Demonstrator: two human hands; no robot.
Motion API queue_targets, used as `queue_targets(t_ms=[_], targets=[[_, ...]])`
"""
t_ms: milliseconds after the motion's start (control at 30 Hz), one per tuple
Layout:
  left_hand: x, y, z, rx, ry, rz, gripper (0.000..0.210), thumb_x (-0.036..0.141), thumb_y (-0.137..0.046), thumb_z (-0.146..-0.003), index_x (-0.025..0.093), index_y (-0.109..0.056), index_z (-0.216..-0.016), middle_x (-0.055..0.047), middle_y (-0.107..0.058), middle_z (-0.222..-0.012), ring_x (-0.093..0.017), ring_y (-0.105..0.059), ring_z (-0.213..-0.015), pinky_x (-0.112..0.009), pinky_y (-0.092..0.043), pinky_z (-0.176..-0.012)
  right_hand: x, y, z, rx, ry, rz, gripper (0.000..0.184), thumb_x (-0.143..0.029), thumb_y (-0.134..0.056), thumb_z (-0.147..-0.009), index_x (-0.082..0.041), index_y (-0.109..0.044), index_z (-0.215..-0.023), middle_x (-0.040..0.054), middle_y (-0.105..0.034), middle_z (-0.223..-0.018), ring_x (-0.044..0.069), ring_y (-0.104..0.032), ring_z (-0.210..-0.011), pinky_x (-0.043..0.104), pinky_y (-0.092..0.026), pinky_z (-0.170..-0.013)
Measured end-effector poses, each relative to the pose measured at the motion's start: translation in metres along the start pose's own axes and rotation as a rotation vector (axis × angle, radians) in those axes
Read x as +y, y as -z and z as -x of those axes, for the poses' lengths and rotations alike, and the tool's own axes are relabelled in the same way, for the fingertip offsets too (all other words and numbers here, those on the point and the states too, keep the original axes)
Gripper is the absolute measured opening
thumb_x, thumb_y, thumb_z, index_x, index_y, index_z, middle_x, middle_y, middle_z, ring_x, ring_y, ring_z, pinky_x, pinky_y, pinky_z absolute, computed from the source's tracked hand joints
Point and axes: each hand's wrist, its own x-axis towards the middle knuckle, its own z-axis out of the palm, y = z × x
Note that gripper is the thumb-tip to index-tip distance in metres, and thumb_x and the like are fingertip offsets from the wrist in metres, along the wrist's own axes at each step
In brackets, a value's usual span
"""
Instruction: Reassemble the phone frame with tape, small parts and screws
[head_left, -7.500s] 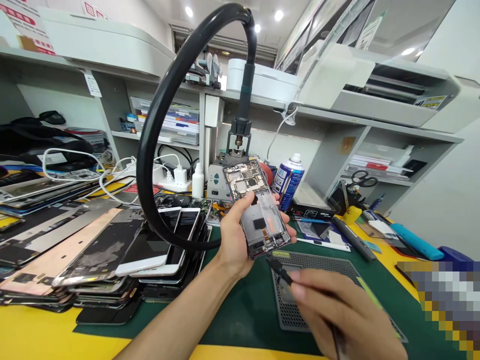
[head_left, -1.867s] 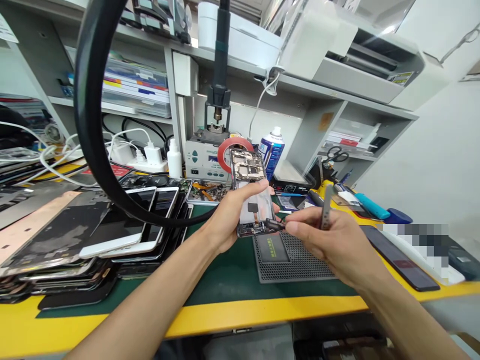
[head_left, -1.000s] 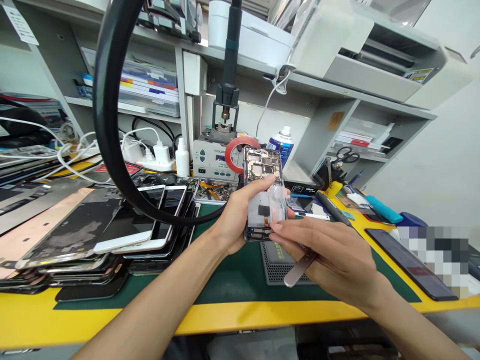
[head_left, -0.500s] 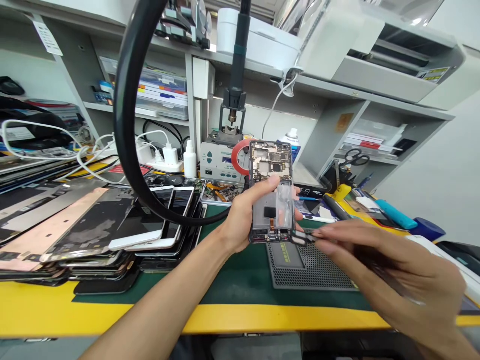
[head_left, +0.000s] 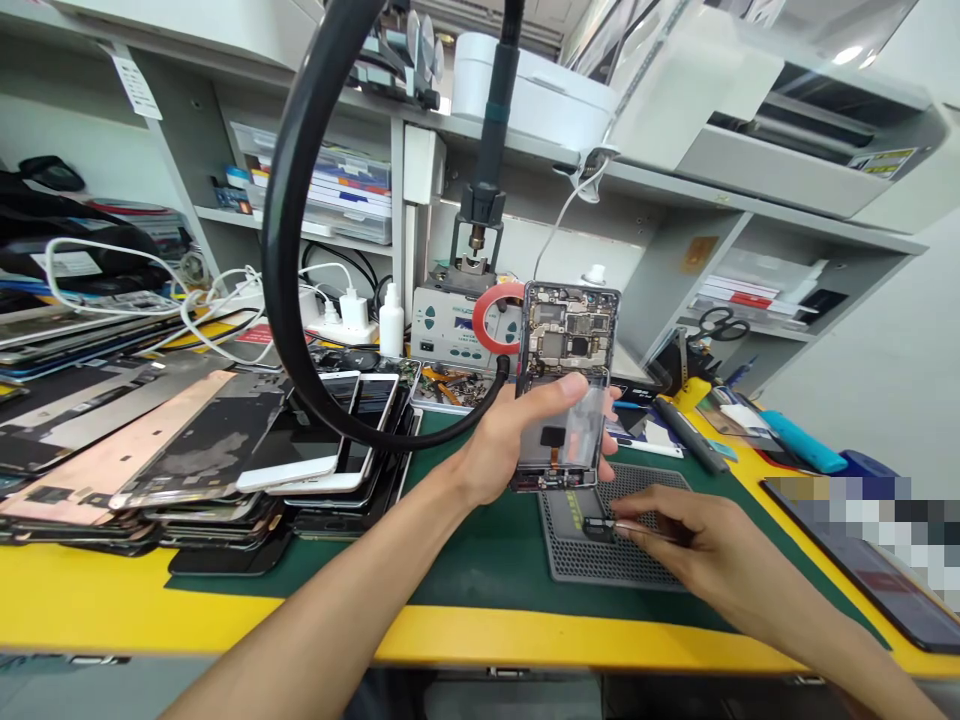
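Note:
My left hand (head_left: 499, 440) grips an opened smartphone (head_left: 551, 425) upright, its thumb lying across the middle. The phone's circuit board shows at the top, and a bare bay with a flex cable lies below the thumb. My right hand (head_left: 694, 535) is closed, its fingertips pinching a small dark phone part (head_left: 598, 527) just above the mat, apart from the phone. Whether a slim tool also lies between those fingers is hard to make out. Beneath both hands lies a grey perforated mat (head_left: 566, 565).
Stacked phone screens (head_left: 187, 430) and a pile of phones (head_left: 375, 400) stand at the left. A thick black hose (head_left: 274, 230) arcs down in front of me. Behind the phone are a roll of red tape (head_left: 484, 330) and a control box (head_left: 442, 335). A dark phone (head_left: 847, 560) lies at right.
My right hand has moved left and down with the small part, from beside the phone's lower edge to over the mat. The phone appears slightly further right, as the view has shifted.

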Motion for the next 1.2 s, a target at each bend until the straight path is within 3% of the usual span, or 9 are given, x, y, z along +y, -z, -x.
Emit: queue_targets(t_ms=[100,200,300,400,700,1033,1100,1200], targets=[[-0.001,0.001,-0.001,0.005,-0.004,-0.026,0.038,0.052,-0.062,-0.086,0.016,-0.072,-0.095,-0.008,-0.069,-0.082,-0.022,-0.067,-0.068,-0.037,-0.053,-0.075,0.0,0.002,-0.003,-0.02,-0.123,-0.106,0.022,-0.042,-0.066,-0.088,-0.025,-0.076,-0.097,0.0033,-0.077,-0.096,0.022,-0.071,-0.082,0.029,-0.055,-0.069],[-0.001,0.002,-0.002,0.058,-0.004,-0.06,0.041,0.052,-0.06,-0.087,0.016,-0.072,-0.101,-0.009,-0.07,-0.083,-0.023,-0.068,-0.071,-0.038,-0.054,-0.076,-0.003,0.005,-0.006,0.015,-0.267,-0.279,0.029,-0.049,-0.071,-0.083,-0.021,-0.077,-0.09,0.0022,-0.072,-0.081,0.017,-0.062,-0.066,0.025,-0.047,-0.055],[-0.001,0.003,-0.003,0.094,-0.009,-0.081,0.047,0.054,-0.057,-0.088,0.015,-0.071,-0.111,-0.011,-0.072,-0.087,-0.027,-0.071,-0.076,-0.039,-0.055,-0.074,-0.006,0.007,-0.008,0.021,-0.381,-0.442,0.037,-0.054,-0.073,-0.079,-0.017,-0.076,-0.085,-0.0025,-0.054,-0.058,0.009,-0.037,-0.048,0.022,-0.026,-0.041],[-0.001,0.003,-0.004,0.112,-0.019,-0.092,0.048,0.054,-0.056,-0.088,0.015,-0.071,-0.112,-0.011,-0.073,-0.087,-0.028,-0.072,-0.075,-0.04,-0.056,-0.073,-0.008,0.008,-0.007,0.025,-0.439,-0.539,0.04,-0.055,-0.075,-0.077,-0.016,-0.075,-0.083,-0.0082,-0.034,-0.05,0.007,-0.021,-0.046,0.022,-0.014,-0.041],[0.0,0.001,-0.004,0.125,-0.021,-0.109,0.05,0.056,-0.057,-0.086,0.013,-0.071,-0.109,-0.012,-0.074,-0.085,-0.029,-0.072,-0.074,-0.038,-0.056,-0.07,-0.013,0.008,-0.004,0.089,-0.41,-0.601,0.04,-0.054,-0.078,-0.074,-0.015,-0.074,-0.085,-0.0095,-0.032,-0.047,0.006,-0.024,-0.043,0.023,-0.019,-0.04],[-0.001,0.002,-0.006,0.13,-0.013,-0.098,0.05,0.055,-0.057,-0.087,0.013,-0.07,-0.11,-0.012,-0.073,-0.086,-0.029,-0.072,-0.075,-0.039,-0.057,-0.071,-0.016,0.009,-0.003,0.048,-0.386,-0.634,0.039,-0.052,-0.078,-0.076,-0.015,-0.073,-0.087,-0.0096,-0.031,-0.049,0.006,-0.022,-0.044,0.023,-0.018,-0.041],[-0.001,0.002,-0.006,0.123,-0.006,-0.086,0.052,0.055,-0.057,-0.087,0.012,-0.07,-0.112,-0.013,-0.073,-0.086,-0.03,-0.072,-0.074,-0.04,-0.057,-0.07,-0.018,0.009,-0.003,0.09,-0.389,-0.665,0.038,-0.052,-0.079,-0.075,-0.016,-0.073,-0.086,-0.0096,-0.032,-0.049,0.006,-0.022,-0.045,0.023,-0.017,-0.041],[0.002,0.0,-0.004,0.114,0.027,-0.029,0.051,0.052,-0.057,-0.086,0.01,-0.067,-0.114,-0.014,-0.073,-0.086,-0.031,-0.072,-0.073,-0.042,-0.057,-0.069,-0.021,0.011,-0.004,0.252,-0.401,-0.787,0.037,-0.049,-0.082,-0.073,-0.016,-0.072,-0.085,-0.0091,-0.035,-0.05,0.006,-0.022,-0.045,0.022,-0.014,-0.042]])
